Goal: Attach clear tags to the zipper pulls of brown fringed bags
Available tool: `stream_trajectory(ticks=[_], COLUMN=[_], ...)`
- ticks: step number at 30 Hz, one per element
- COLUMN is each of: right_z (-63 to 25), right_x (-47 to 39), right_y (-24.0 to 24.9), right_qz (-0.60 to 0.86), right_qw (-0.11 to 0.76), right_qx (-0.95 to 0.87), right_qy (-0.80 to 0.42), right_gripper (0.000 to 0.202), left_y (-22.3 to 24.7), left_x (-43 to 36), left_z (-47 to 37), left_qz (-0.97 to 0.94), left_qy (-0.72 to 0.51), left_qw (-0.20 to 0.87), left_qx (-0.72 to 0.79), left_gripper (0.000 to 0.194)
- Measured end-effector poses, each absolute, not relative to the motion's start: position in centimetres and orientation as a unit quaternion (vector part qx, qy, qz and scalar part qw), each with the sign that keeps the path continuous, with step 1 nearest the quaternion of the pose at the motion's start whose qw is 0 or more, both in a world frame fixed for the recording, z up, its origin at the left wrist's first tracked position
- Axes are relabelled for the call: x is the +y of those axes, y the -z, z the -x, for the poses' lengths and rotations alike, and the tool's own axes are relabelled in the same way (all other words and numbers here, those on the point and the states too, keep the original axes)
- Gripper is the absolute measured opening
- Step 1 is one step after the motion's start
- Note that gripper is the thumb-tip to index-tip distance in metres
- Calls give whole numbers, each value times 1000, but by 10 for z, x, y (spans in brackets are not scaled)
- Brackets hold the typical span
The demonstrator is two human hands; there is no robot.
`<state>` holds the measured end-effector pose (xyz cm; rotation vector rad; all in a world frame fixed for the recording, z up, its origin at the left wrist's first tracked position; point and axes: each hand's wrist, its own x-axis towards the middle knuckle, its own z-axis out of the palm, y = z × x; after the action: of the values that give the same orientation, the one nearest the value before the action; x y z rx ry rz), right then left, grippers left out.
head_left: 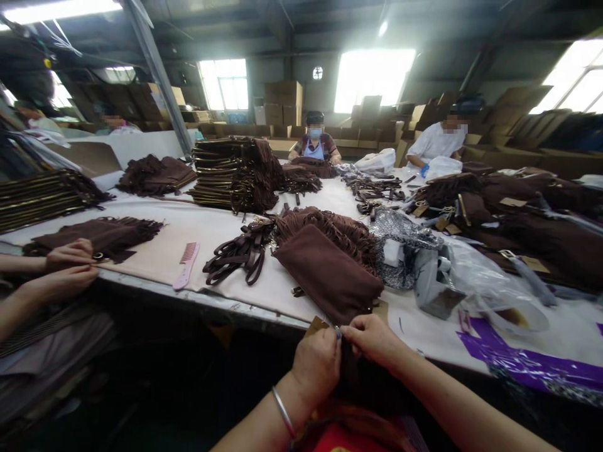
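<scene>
Left hand (318,359) and right hand (371,339): we pinch a small shiny metal piece (338,333), fingers closed.
Flat brown cloth bag (332,273): just ahead.

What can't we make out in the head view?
- Small shiny piece between left hand and right hand, head view: partly covered by the hands, too small to identify.
- Underside of the brown pouch, head view: hidden by its own upper face.
- Any print on the paper tag, head view: too small and blurred.
- Rest of the purple plastic, head view: cut off by the right edge.
</scene>
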<state>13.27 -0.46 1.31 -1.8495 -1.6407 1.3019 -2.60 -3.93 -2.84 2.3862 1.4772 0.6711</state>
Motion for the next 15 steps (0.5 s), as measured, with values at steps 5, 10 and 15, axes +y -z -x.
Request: stream_trajectory(ticks=[5,10,15], right_z=[-130,-129,-129], right_x=[2,6,9], right_y=[-6,-7,-5], right_qz=[676,679,680], right_qw=[131,93,92], right_qx=[-595,-601,-609], right_qy=[-414,-410,-397], right_gripper=[31,30,28], left_y=[31,31,28], left_x=[-40,-40,-39], left_z=[31,33,35], left_qz=[-818,-819,-839], left_qy=[-212,-197,-166], left_qw=[135,156,124], left_qx=[517,516,503], left_gripper=[24,26,36])
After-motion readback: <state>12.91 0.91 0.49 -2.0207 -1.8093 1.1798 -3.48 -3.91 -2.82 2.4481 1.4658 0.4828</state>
